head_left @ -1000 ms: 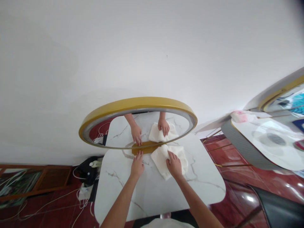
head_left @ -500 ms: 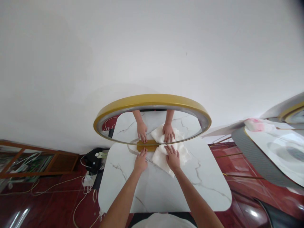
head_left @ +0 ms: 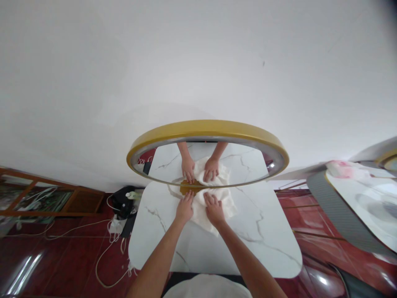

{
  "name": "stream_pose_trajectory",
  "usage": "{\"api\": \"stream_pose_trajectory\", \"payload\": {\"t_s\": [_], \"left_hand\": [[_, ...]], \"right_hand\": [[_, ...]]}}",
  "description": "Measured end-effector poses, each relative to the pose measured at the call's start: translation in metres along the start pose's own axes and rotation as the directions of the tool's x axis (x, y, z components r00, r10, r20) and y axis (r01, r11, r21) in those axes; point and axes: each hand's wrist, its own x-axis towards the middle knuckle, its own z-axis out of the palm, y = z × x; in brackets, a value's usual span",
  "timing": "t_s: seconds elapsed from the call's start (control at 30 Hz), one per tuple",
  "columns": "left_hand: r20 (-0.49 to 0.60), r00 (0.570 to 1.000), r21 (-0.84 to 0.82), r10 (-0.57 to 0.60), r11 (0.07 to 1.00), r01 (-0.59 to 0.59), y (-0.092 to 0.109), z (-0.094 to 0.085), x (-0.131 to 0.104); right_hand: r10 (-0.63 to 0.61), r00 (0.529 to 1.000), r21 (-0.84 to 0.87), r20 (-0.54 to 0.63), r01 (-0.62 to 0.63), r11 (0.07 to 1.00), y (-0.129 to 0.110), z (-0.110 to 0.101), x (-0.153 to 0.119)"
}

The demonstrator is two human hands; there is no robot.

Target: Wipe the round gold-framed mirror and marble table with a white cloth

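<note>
A round mirror with a gold frame [head_left: 207,125] stands at the back of a white marbled table [head_left: 263,240]. At the mirror's foot is a gold base plate [head_left: 187,189], partly covered by a white cloth [head_left: 200,213]. My left hand [head_left: 185,208] rests with fingers spread at the front of the plate, beside the cloth's left edge, holding nothing. On top of the cloth lies my right hand [head_left: 214,209], fingers apart and pressing it flat. The mirror reflects both hands and the cloth.
A second white table [head_left: 362,190] with a pink-and-white packet [head_left: 341,169] stands to the right. A black bag [head_left: 122,203], a bottle and loose cables are on the left, near a wooden cabinet [head_left: 80,202]. A white wall rises behind.
My right hand and the cloth have moved left, closer to my left hand, and the cloth covers more of the plate. My left hand stays nearly in place. The view has shifted slightly.
</note>
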Motion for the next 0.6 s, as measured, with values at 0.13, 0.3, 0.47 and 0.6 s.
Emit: {"api": "stream_pose_trajectory", "payload": {"t_s": [0.13, 0.3, 0.47, 0.6], "left_hand": [[-0.001, 1.000, -0.011, 0.018, 1.000, -0.018, -0.001, -0.004, 0.001], [0.005, 1.000, -0.034, 0.026, 0.999, -0.025, -0.003, -0.009, 0.001], [0.010, 1.000, -0.063, 0.024, 0.998, -0.023, -0.002, -0.011, -0.001], [0.001, 1.000, -0.076, 0.026, 0.997, -0.026, -0.001, -0.011, -0.001]], "right_hand": [[-0.018, 1.000, -0.005, -0.007, 0.018, 1.000, -0.025, 0.003, 0.007], [-0.011, 1.000, -0.021, -0.025, 0.011, 1.000, 0.003, -0.004, -0.003], [0.255, 0.965, 0.002, -0.056, -0.255, 0.967, 0.031, -0.007, -0.018], [0.190, 0.982, 0.039, 0.004, -0.190, 0.981, -0.002, -0.003, -0.011]]}}
